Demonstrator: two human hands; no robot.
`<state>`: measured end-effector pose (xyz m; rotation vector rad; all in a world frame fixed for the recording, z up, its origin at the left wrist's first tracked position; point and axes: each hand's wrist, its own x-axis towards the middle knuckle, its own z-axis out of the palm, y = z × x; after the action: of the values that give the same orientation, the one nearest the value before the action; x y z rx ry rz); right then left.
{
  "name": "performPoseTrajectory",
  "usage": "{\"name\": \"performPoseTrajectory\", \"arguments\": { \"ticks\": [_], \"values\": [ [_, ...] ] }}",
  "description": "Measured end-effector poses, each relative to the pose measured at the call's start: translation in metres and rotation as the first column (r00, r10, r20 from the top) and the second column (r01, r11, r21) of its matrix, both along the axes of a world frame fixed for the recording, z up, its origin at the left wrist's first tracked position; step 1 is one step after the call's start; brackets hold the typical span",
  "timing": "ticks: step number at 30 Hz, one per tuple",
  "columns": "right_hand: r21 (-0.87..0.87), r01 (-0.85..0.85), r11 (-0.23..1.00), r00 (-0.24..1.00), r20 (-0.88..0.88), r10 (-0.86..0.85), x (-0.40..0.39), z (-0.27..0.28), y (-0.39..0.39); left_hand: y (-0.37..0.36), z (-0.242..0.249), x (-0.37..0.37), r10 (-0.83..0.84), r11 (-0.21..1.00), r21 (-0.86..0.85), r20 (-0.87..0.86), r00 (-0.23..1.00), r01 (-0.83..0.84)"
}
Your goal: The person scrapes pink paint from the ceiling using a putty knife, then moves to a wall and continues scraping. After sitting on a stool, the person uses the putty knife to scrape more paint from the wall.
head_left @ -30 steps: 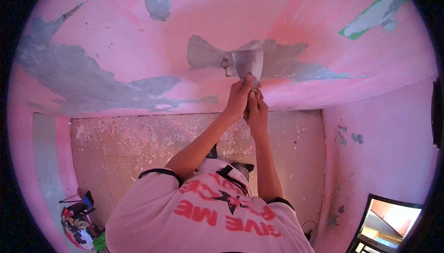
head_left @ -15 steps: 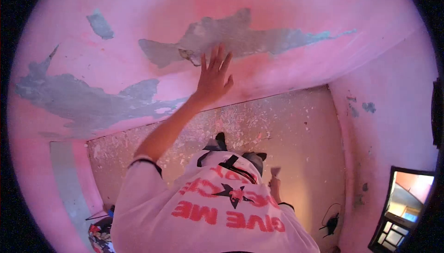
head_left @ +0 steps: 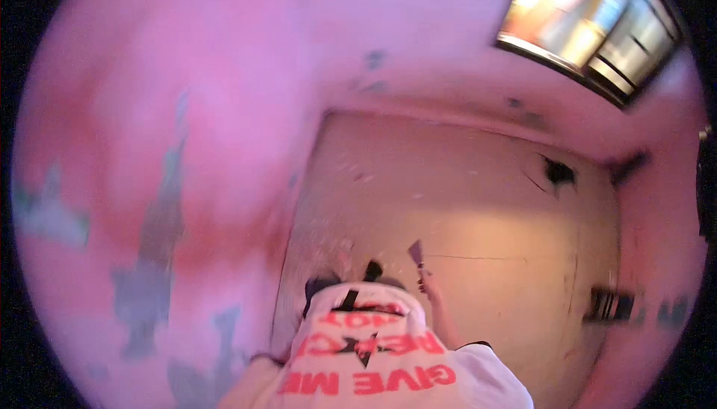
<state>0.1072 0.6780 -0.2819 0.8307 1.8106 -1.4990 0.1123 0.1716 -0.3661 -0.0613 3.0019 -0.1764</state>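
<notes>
My right hand (head_left: 428, 285) hangs low beside my body, fingers closed round the handle of a putty knife (head_left: 416, 251). The knife's flared blade points away from me, above the floor (head_left: 455, 200) and apart from any wall. My left hand is out of sight; only the sleeve on that side shows. On my left rises a pink wall (head_left: 239, 95), with a grey bare patch (head_left: 158, 237) where the paint is gone. The view is somewhat blurred.
A bright window (head_left: 590, 28) sits in the far wall, upper right. A dark tangled object (head_left: 558, 171) lies on the floor near the far right corner. A dark blurred item (head_left: 611, 305) is by the right wall. Pale flakes dot the floor near my feet.
My view has turned right, bringing the window and far corner in. My left hand, spread against the peeling wall before, has dropped out of sight. My right hand still holds the putty knife.
</notes>
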Motion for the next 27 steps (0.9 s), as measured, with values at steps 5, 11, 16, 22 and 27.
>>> {"name": "performPoseTrajectory", "arguments": {
  "ticks": [5,11,16,22,27],
  "values": [
    [0.100,0.261,0.960,0.941,-0.247,-0.230,-0.073,0.077,0.026,0.115,0.009,-0.127,-0.223,0.963,0.191,0.160,0.962,0.191],
    [0.243,0.316,0.917,0.936,-0.240,-0.258,-0.135,0.079,0.098,0.221,0.041,-0.247,-0.305,0.930,0.327,0.436,0.846,0.166],
    [0.520,0.081,0.850,0.978,0.121,-0.168,-0.113,0.044,0.217,0.167,0.042,-0.287,-0.265,0.939,0.341,0.633,0.727,0.046],
    [0.397,0.675,0.622,0.597,0.203,-0.776,0.003,-0.002,0.234,0.381,0.070,-0.453,-0.251,0.821,0.530,0.670,0.699,-0.213],
    [0.254,0.948,0.190,0.152,0.165,-0.975,0.056,-0.001,0.195,0.582,0.142,-0.512,-0.577,0.815,0.482,0.616,0.536,0.322]
  ]
}}
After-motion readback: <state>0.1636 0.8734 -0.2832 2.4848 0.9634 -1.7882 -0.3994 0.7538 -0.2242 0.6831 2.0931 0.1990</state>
